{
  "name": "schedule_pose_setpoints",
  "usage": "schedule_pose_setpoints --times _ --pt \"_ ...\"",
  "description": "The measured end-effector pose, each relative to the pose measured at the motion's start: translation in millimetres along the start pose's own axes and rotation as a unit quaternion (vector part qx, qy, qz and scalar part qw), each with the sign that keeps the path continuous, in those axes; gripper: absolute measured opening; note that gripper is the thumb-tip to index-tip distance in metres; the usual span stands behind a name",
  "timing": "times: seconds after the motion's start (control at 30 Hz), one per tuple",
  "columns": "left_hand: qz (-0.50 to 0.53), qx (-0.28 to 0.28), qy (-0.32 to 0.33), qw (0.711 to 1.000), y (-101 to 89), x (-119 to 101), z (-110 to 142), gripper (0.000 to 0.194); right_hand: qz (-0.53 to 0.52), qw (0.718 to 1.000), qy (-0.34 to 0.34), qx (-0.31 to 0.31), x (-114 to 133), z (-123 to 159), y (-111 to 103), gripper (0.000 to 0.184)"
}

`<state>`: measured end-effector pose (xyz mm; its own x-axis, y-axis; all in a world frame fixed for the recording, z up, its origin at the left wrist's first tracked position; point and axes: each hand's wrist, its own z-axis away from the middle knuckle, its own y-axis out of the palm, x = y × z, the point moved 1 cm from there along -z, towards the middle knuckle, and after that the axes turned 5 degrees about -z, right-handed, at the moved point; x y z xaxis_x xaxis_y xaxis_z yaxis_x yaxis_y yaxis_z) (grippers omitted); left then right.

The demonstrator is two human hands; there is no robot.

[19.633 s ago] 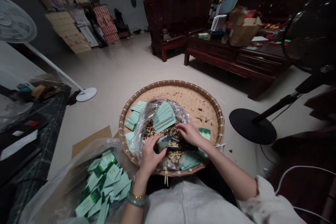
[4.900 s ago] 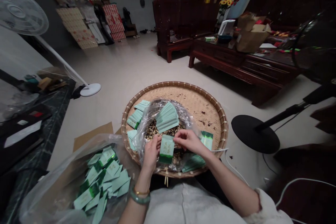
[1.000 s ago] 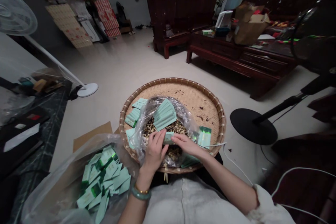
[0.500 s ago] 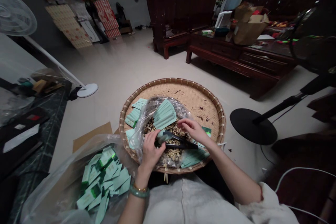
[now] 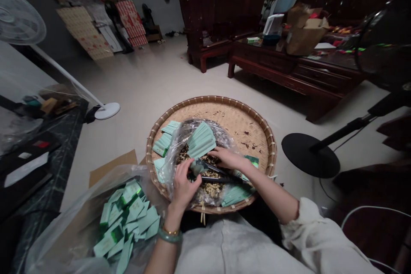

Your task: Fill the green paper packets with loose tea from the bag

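My left hand [image 5: 185,184] is closed around a small pale-green packet [image 5: 197,168], with the thumb on its near side. A black two-armed tool like tongs [image 5: 215,179] lies with its left ends at this packet. My right hand [image 5: 228,158] stretches out over the dried flaky mix [image 5: 213,189], fingertips at the lower right edge of a fanned stack of pale-green packets [image 5: 201,139]. Its fingers look extended, with nothing visible in them. Beneath both hands, a clear plastic bag [image 5: 173,150] holds the mix, on a round woven bamboo tray [image 5: 231,113].
More green packets lie on the tray's left side [image 5: 162,143] and near right edge [image 5: 236,195]. A large plastic bag [image 5: 61,222] of packets stands at lower left. A black fan base [image 5: 310,155] is at right, a white fan base [image 5: 107,110] at left, a wooden table [image 5: 285,66] beyond.
My right hand has moved left and slightly away from me, from above the black tool to the edge of the fanned packets. My left hand has stayed almost still.
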<state>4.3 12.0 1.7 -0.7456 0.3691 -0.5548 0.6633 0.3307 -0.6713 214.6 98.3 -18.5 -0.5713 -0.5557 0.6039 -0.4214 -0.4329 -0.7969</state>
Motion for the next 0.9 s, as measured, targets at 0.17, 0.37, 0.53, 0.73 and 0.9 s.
schedule_pose_setpoints --times 0.17,0.37,0.53,0.73,0.9 --pt "-0.007 0.003 0.000 1.000 1.8 1.0 -0.5 0.047 0.006 1.000 0.009 0.003 -1.0 -2.3 -0.5 0.070" --pt "-0.007 -0.005 0.003 1.000 3.9 2.0 -0.6 0.047 0.005 1.000 0.023 0.012 -0.2 -6.1 1.3 0.043" --pt "-0.006 -0.007 0.001 1.000 4.3 3.4 -0.3 0.046 -0.098 0.993 0.044 -0.042 -7.9 -6.8 5.8 0.038" --pt "0.001 -0.005 -0.012 1.000 4.2 3.9 -1.0 0.045 -0.185 0.974 0.085 -0.099 -15.9 -2.7 3.3 0.030" --pt "-0.004 -0.008 -0.012 1.000 4.5 4.3 -1.0 0.046 -0.294 0.942 0.112 -0.117 -19.2 0.0 3.6 0.029"
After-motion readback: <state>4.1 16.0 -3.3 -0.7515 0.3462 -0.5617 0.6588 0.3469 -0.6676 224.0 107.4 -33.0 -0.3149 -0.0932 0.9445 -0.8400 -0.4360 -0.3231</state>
